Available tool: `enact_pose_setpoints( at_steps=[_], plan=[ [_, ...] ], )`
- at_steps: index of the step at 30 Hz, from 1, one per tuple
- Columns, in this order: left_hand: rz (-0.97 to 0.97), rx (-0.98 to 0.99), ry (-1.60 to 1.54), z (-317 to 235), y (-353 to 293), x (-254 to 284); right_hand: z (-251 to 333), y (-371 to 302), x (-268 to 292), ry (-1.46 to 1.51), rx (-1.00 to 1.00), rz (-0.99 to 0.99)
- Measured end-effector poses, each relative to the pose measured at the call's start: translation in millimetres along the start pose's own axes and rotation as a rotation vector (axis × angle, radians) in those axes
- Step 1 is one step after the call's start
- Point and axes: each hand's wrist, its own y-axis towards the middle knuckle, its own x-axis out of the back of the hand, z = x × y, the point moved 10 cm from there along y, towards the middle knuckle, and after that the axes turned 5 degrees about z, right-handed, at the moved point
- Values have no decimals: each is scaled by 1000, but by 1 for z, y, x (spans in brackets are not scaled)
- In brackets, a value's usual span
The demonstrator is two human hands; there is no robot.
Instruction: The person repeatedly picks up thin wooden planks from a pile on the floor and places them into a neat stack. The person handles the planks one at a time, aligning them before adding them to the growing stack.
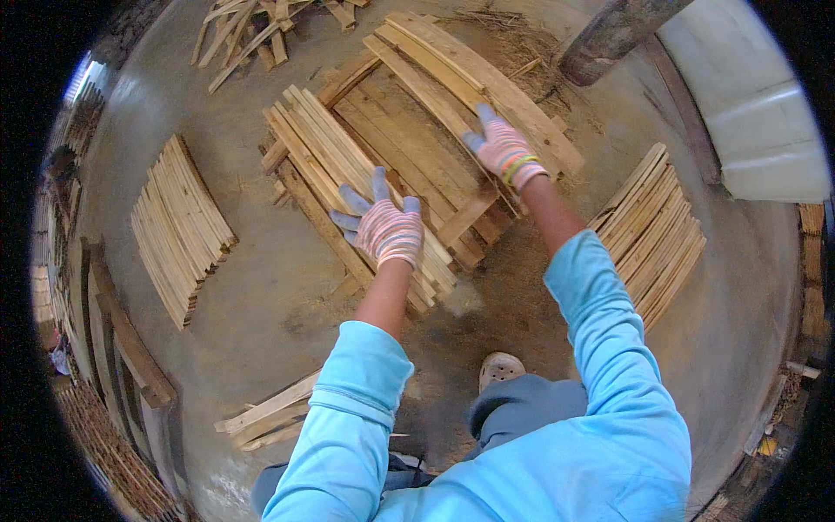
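Note:
My left hand, in a striped glove with grey-blue fingertips, lies with fingers spread across a row of pale wooden strips. The strips rest side by side on the left part of a low wooden frame. My right hand, gloved alike and with a yellow band at the wrist, is at the inner edge of the long boards on the frame's right side. Its thumb and forefinger are apart; the other fingers are partly hidden. Between my hands, the frame's brown plank bed shows.
Stacks of wooden strips lie on the floor at left and right. Loose offcuts are heaped at the far left, and a few wood pieces lie near my left forearm. A thick post stands at the far right.

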Motion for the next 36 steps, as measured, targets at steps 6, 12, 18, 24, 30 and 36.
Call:
enact_pose_setpoints(
  at_steps=[6,12,18,24,30,36],
  plan=[
    [3,-7,-34,3,0,-4,-31,-105,15,-326,-225,201],
    [260,-40,-60,-6,-15,30,-42,-116,-16,258,-84,10],
    [23,-1021,602,-6,-93,86,119,-193,-49,605,502,716],
    [403,-398,582,254,-53,51,-35,-82,18,-633,-42,-84],
    [658,-155,756,438,-110,-5,-122,-58,-18,-299,-125,-31],
    [953,-56,651,478,-109,-40,-82,-95,-70,1363,-306,466]
  ],
)
